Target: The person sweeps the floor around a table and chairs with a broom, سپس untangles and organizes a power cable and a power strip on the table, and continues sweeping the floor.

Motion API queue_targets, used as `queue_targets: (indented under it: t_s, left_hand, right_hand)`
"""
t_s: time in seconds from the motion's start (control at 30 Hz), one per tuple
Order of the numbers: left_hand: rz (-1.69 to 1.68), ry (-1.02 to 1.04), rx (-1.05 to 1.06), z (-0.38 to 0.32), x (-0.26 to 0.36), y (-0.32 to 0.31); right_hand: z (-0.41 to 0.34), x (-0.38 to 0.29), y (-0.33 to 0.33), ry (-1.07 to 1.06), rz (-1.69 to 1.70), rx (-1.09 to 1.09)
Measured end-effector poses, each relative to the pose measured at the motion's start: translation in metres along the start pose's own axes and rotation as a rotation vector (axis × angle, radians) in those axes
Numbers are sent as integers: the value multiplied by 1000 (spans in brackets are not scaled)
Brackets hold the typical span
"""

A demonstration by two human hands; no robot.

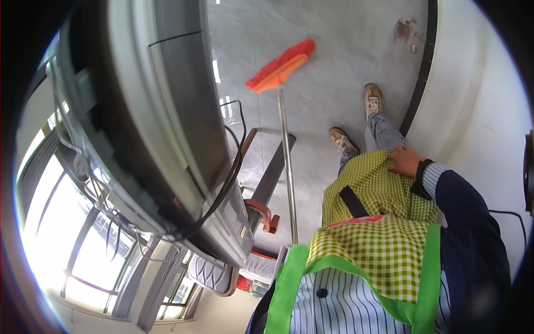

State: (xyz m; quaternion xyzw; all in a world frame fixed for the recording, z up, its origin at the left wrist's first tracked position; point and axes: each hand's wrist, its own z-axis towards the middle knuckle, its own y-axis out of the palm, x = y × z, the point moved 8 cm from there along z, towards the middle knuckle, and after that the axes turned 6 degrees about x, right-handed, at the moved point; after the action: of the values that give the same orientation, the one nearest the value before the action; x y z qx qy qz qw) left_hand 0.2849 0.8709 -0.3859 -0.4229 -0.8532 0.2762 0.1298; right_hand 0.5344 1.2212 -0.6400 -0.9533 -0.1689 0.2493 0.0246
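Note:
My right hand [405,161] rests against the lower part of a yellow-green checked apron [367,183], with a dark band at its wrist. Whether the fingers pinch the cloth is hard to tell. My left hand is out of view. Before me a broom stands slanted, its red bristles [283,62] and orange head [288,73] over the grey tiled floor [333,46]. The broom's metal handle [288,167] runs down toward my left side and passes out of sight behind the apron's green strap [290,288].
At left stands a large grey appliance or cabinet [183,83], with black cables [233,167] hanging beside it. A dark grey bar [271,171] and a reddish-brown bracket [265,215] lie low behind the broom handle. A white wall [463,104] with black skirting [421,71] runs at right, near a reddish stain [404,30].

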Motion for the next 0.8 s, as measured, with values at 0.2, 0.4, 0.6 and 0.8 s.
queue_targets:
  t_s: [0.2,0.4,0.6,0.8]
  left_hand:
    - [-36,44,-1,-1,-14,25]
    - [-25,52,16,26,-33,30]
    - [3,63,3,56,-23,37]
    - [14,128,-17,75,40,71]
  right_hand:
    - [5,0,-2,104,-53,9]
    - [32,26,44,77,-155,18]
    - [23,31,50,145,-51,-8]
    - [22,26,59,127,-38,23]
